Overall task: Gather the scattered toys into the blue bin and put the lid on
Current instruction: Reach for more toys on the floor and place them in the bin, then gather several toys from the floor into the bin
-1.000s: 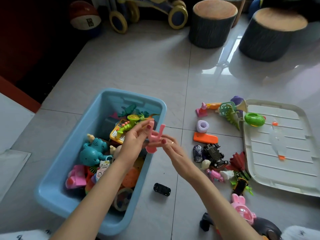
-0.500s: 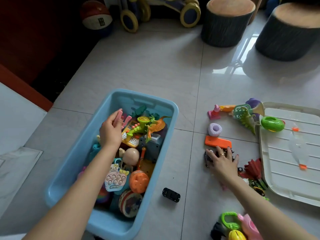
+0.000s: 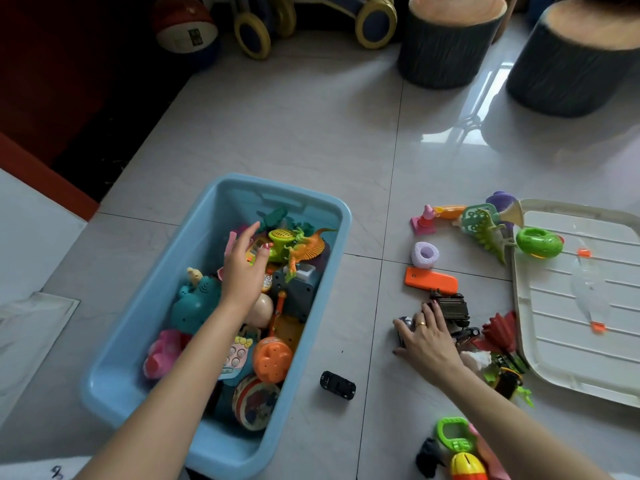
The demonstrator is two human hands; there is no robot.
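The blue bin [image 3: 114,344] stands on the floor at the left, holding many toys. My left hand [image 3: 242,268] hovers over its far end with relaxed fingers and holds nothing; a pink toy [image 3: 230,241] lies just beside its fingers. My right hand [image 3: 427,337] rests on the floor to the right with spread fingers, over a small silver-blue car [image 3: 404,323] and touching a black truck [image 3: 452,306]. The cream lid [image 3: 568,344] lies flat at the far right. An orange piece [image 3: 431,280], a lilac ring [image 3: 425,255] and a small black car [image 3: 337,385] lie loose.
More toys lie by the lid: a green dinosaur [image 3: 488,237], a green ring [image 3: 538,242], a pink cone [image 3: 424,221], a red fan [image 3: 500,332]. Two stump stools [image 3: 446,43] and a ride-on toy [image 3: 311,22] stand at the back. Toys lie near my knees [image 3: 457,441].
My left hand carried the pink toy into the bin and let it go. My right hand dropped to the floor onto the small cars.
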